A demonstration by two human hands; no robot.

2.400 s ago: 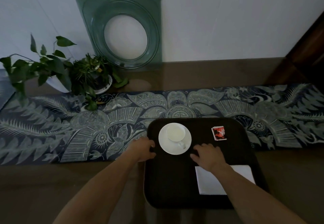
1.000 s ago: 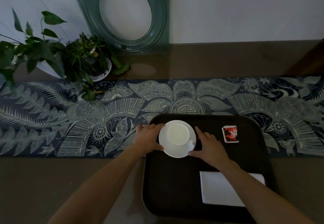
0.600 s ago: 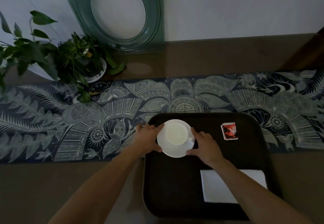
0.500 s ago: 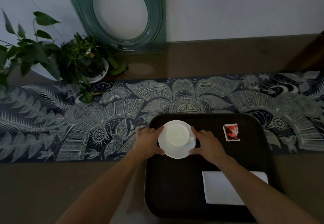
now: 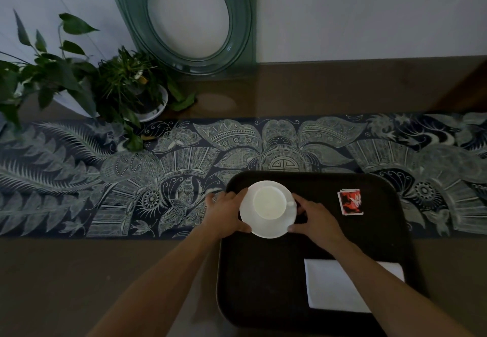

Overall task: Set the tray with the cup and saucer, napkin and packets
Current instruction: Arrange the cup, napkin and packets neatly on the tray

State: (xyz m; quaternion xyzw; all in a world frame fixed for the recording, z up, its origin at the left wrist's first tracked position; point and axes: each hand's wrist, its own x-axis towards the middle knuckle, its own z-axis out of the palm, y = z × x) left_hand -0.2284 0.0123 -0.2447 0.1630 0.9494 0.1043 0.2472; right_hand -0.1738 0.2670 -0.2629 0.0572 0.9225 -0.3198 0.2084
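A dark tray (image 5: pixel 263 284) lies on the table, partly over the patterned runner. In its far left corner a white cup (image 5: pixel 269 202) stands on a white saucer (image 5: pixel 266 228). My left hand (image 5: pixel 224 213) grips the saucer's left rim, thumb and fingers curled round the edge. My right hand (image 5: pixel 313 216) grips the saucer's right rim beside the cup handle. Red packets (image 5: pixel 350 201) lie in a small stack at the tray's far right. A white folded napkin (image 5: pixel 334 286) lies at the near right, partly hidden by my right forearm.
A dark blue patterned runner (image 5: pixel 105 178) crosses the brown table. Two potted plants (image 5: pixel 126 86) stand at the far left. A green glass panel with a round hole (image 5: pixel 189 17) leans on the wall behind.
My left hand left the tray's edge and my right hand left the tray floor; both now hold the saucer's rim. The cup's handle has turned from near to right.
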